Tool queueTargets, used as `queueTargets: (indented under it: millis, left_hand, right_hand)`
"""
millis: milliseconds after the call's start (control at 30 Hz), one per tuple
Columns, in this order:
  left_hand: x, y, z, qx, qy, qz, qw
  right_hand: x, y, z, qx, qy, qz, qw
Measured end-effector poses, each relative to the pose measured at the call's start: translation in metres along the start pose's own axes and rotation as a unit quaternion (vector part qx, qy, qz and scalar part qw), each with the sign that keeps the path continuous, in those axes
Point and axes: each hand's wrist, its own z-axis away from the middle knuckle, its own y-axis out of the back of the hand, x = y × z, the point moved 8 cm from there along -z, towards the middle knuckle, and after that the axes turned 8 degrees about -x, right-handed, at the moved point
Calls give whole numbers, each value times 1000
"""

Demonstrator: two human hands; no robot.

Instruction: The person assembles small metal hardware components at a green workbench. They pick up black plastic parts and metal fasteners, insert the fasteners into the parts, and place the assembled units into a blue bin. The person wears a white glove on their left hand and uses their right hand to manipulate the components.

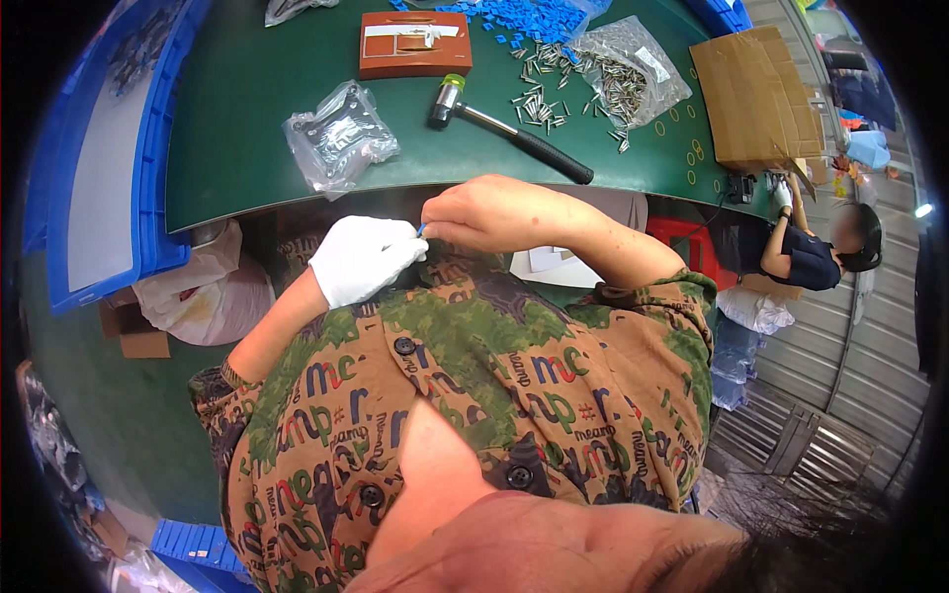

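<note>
My left hand (364,261), in a white glove, is closed with its fingertips pinched together just in front of the table's near edge. My bare right hand (479,213) meets it there, its thumb and fingers also pinched. Between the two sets of fingertips shows a small blue piece (422,230), mostly hidden by the fingers. On the table beyond lies a mallet (509,132) with a black grip and a yellow-green end. A clear bag of metal parts (340,138) sits left of it.
Blue plastic pieces (524,18) and loose metal pins (539,99) lie at the back, beside a clear bag of pins (638,74). A reddish-brown box (415,57) stands behind the mallet. A cardboard box (756,99) is at right, a blue bin (148,188) at left. Another person (806,247) works at far right.
</note>
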Motion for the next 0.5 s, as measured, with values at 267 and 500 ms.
queueTargets:
  millis: [267, 500]
  left_hand:
    - [-2, -5, 1, 5, -12, -5, 1000]
    - [4, -4, 0, -50, 46, 63, 996]
  right_hand:
    - [1, -8, 2, 13, 14, -27, 999]
    - [32, -22, -7, -104, -75, -270, 954]
